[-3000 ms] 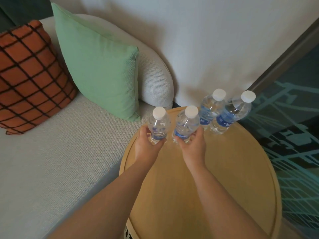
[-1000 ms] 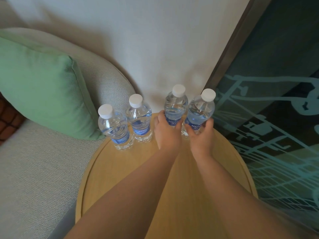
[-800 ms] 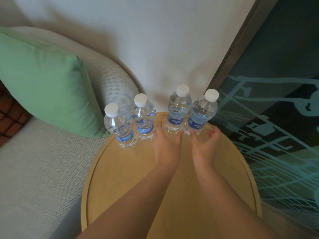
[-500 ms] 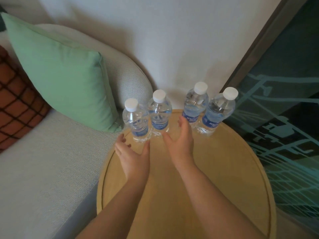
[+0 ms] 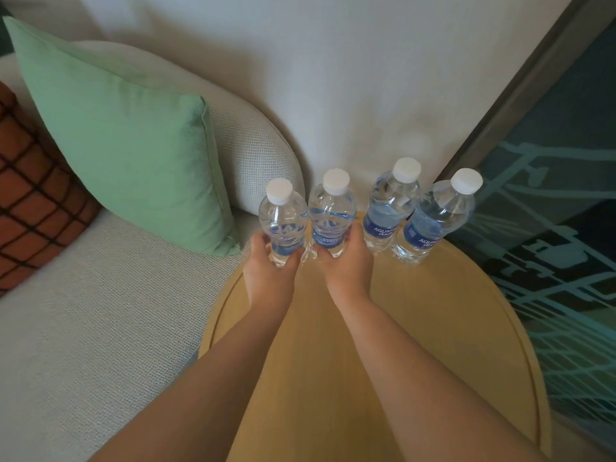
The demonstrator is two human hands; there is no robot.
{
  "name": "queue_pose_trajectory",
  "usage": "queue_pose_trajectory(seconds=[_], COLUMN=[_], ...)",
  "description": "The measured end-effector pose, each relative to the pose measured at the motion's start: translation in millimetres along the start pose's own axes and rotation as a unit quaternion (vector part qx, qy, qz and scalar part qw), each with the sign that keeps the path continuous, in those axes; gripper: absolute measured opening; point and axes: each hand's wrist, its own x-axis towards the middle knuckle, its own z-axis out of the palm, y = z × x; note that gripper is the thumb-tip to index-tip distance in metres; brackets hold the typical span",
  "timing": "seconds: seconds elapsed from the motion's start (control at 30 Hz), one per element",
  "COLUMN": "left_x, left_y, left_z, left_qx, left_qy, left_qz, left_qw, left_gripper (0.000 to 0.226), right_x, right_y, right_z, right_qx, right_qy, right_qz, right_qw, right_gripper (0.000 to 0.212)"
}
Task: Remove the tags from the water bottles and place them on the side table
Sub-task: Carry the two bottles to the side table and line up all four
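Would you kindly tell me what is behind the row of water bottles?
Behind the water bottles is a plain white wall; the sofa arm curves behind the leftmost. The table's far rim is hidden by them.

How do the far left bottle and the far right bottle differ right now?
The left bottle is gripped by the left hand; the right bottle stands free. The right bottle's label lettering faces the camera; the left's does not. Both are clear, white-capped and upright on the table.

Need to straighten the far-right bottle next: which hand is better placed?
Right hand, probably: it grips the second bottle, nearer the far-right bottle. Left hand holds the leftmost bottle.
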Motion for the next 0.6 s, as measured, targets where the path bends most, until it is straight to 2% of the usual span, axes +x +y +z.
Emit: queue_pose_trajectory(seconds=[0.13,0.43,0.6], left_x=[9.0,14.5,3.4], left_y=[3.9,8.1,16.5], left_z=[9.0,15.1,11.3], left_qx=[0.011,0.026,0.037], left_qy=[-0.024,-0.035,-0.079], left_qz=[0.006,0.023,0.032], left_qw=[1.0,0.999,0.996], left_gripper=[0.046,0.046,0.071], right_x=[4.2,9.4,5.0], right_y=[-0.1,-4.0,-7.9], right_z=[-4.7,-0.6,-9.6], right_qx=[-0.014,-0.012,-0.032], right_qy=[0.029,0.04,0.023], right_qz=[0.022,0.044,0.023], right_qw=[0.999,0.998,0.999], right_gripper=[0.044,0.048,0.04])
